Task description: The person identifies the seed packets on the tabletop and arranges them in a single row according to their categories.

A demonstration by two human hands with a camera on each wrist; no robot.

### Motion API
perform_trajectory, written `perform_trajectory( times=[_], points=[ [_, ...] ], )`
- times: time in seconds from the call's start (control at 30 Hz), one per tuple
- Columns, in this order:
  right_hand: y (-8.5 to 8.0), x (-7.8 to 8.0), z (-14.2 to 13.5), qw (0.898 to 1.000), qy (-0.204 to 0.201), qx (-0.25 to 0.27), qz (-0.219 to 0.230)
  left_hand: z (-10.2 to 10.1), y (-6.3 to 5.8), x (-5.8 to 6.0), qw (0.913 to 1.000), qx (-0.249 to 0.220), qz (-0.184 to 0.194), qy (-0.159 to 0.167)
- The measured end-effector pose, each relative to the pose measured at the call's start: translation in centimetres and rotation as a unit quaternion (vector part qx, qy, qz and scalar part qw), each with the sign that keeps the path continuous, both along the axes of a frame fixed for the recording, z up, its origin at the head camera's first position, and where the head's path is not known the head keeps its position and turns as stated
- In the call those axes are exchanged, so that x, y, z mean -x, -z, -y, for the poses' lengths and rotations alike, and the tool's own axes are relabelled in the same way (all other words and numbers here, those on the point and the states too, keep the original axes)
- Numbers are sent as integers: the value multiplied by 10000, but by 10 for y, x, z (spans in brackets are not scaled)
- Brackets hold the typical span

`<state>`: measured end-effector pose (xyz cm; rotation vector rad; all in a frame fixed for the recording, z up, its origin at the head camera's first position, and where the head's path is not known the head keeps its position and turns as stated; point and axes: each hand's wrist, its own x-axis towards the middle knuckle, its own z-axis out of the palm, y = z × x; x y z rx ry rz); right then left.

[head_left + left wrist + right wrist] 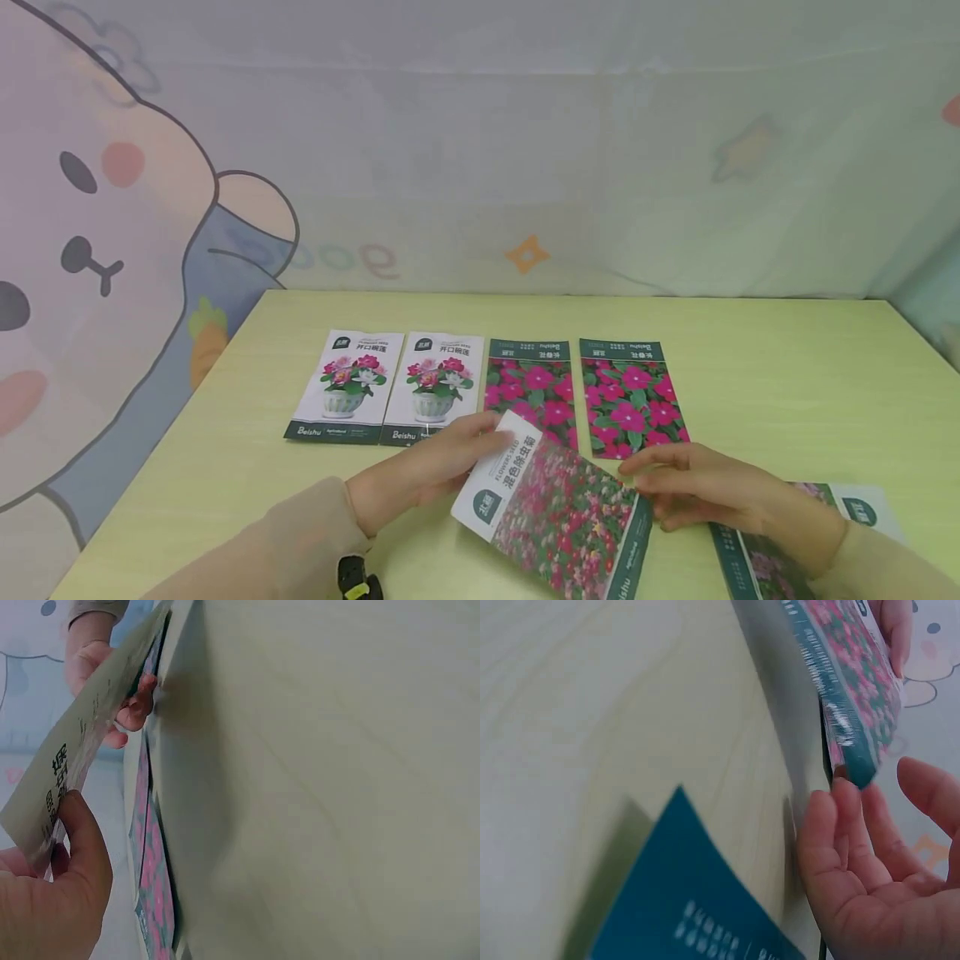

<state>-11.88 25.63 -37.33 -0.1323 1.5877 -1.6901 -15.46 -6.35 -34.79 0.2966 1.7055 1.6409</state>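
My left hand pinches the white end of a flat, rectangular, red-and-pink-flowered seed packet, tilted above the pale yellow counter. My right hand, thumb and fingers apart, is at its dark-green corner; light support there should prevent bending.

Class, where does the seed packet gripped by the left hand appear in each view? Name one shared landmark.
Head: seed packet, lower centre.
Left wrist: seed packet, left side, slanting to top edge.
Right wrist: seed packet, top right.
Shared landmark: left hand, gripping its white end.
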Motion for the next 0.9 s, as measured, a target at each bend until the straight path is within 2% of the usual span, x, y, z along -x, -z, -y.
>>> perform_trajectory(
  times=[0.13,0.23,0.4,0.53,0.7,0.8,0.9],
  points=[
    [-1,4,8,9992,-8,-369,-183,-3,-2,5,10000,-57,-7,41],
    [-1,7,15,9986,-126,-413,-300,-7,-2,9,9999,-69,-2,92],
    [0,10,24,9978,-430,72,-489,-14,-2,17,10000,29,-9,62],
    [-1,11,28,9971,-432,326,-528,-19,-3,25,9999,150,-13,14],
    [-3,11,26,9984,-53,185,-533,-22,-4,35,10000,52,-28,29],
    [-5,11,21,9981,330,47,-518,-23,-5,39,9998,-106,87,-155],
    [-7,12,16,9960,757,114,-451,-26,-6,43,9977,-364,406,-404]
  ],
)
